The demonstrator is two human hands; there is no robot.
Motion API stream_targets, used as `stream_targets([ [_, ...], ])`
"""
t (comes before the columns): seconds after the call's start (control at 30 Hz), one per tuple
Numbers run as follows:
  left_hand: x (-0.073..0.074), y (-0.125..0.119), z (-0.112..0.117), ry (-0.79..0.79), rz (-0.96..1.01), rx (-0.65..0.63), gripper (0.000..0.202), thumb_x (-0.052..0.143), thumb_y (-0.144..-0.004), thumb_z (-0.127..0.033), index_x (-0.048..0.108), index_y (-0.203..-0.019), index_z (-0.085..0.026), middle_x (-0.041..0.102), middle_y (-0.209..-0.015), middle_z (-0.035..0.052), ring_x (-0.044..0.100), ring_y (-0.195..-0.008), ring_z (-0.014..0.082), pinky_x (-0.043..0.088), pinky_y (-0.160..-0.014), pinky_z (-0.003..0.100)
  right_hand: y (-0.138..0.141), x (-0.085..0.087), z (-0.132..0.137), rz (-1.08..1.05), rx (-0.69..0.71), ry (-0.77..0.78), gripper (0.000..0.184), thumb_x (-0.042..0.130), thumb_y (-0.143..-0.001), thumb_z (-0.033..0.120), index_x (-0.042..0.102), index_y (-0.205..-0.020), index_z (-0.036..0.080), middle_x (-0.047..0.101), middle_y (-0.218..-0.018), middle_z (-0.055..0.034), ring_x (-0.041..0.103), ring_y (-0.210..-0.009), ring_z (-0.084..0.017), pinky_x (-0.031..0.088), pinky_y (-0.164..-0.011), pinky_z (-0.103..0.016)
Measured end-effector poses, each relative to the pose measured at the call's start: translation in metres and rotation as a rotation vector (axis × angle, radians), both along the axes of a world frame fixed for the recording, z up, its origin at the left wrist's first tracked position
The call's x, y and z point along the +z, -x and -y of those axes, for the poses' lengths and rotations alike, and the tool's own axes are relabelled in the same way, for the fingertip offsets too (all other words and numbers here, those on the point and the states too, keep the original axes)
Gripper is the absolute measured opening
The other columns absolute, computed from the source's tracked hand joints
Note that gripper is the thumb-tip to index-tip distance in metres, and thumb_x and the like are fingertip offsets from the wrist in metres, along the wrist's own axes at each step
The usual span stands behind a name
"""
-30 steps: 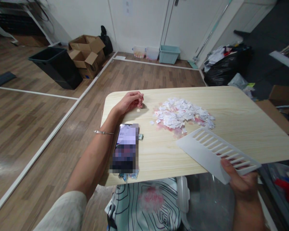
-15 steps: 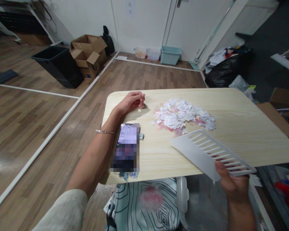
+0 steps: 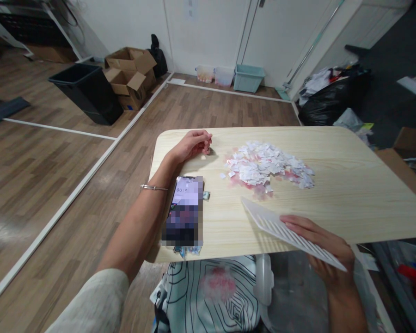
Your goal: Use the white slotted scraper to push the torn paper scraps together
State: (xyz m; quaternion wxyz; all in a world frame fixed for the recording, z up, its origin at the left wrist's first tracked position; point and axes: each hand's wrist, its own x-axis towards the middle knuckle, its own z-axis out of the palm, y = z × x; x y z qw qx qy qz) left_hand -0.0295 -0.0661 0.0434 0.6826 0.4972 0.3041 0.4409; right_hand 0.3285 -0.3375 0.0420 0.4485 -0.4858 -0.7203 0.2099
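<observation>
My right hand grips a white slotted plastic panel at the near edge of the light wooden table; the panel is tilted almost edge-on, its far corner pointing at the heap. A heap of small white and pink paper scraps lies in the table's middle. My left hand rests on the far left of the table with its fingers curled in, beside a tiny scrap. My left forearm wears a thin bracelet and lies next to a phone.
A black bin and open cardboard boxes stand on the wooden floor at left. Plastic tubs sit by the far wall. Black rubbish bags are piled at right. A patterned bag sits under the table's near edge.
My right hand has turned the slotted panel from nearly flat to almost edge-on and shifted it a little left. My left hand has stayed put.
</observation>
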Motion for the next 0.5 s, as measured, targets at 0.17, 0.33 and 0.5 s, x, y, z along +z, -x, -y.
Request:
stream_targets([
  [0.17, 0.000, -0.001, 0.000, 0.009, -0.022, 0.013, 0.024, 0.062, -0.101, -0.013, 0.066, -0.077, -0.014, 0.061, -0.059, -0.0021, 0.063, -0.054, 0.0079, 0.054, -0.064, 0.024, -0.004, 0.003, -0.007, 0.078, 0.141, -0.006, 0.037, 0.075, -0.103, 0.028, 0.081, -0.138, 0.041, 0.086, -0.135, -0.0049, 0.083, -0.121, -0.025, 0.066, -0.109, -0.037],
  [0.33, 0.000, -0.001, 0.000, 0.005, 0.003, 0.006, 0.025, 0.062, -0.100, -0.011, 0.067, -0.076, -0.014, 0.062, -0.058, -0.0018, 0.064, -0.053, 0.0081, 0.054, -0.062, 0.024, -0.008, 0.004, -0.006, 0.087, 0.197, 0.022, 0.035, 0.070, -0.107, 0.035, 0.080, -0.140, 0.038, 0.085, -0.137, -0.0065, 0.081, -0.126, -0.026, 0.064, -0.113, -0.038],
  [0.5, -0.001, 0.000, 0.000, 0.003, 0.002, 0.002, 0.025, 0.061, -0.101, -0.011, 0.066, -0.077, -0.014, 0.062, -0.059, -0.0020, 0.063, -0.053, 0.0081, 0.054, -0.062, 0.023, -0.001, -0.002, 0.001, 0.031, 0.006, 0.029, 0.038, 0.070, -0.105, 0.019, 0.082, -0.134, 0.041, 0.085, -0.136, -0.0004, 0.082, -0.123, -0.020, 0.064, -0.114, -0.030],
])
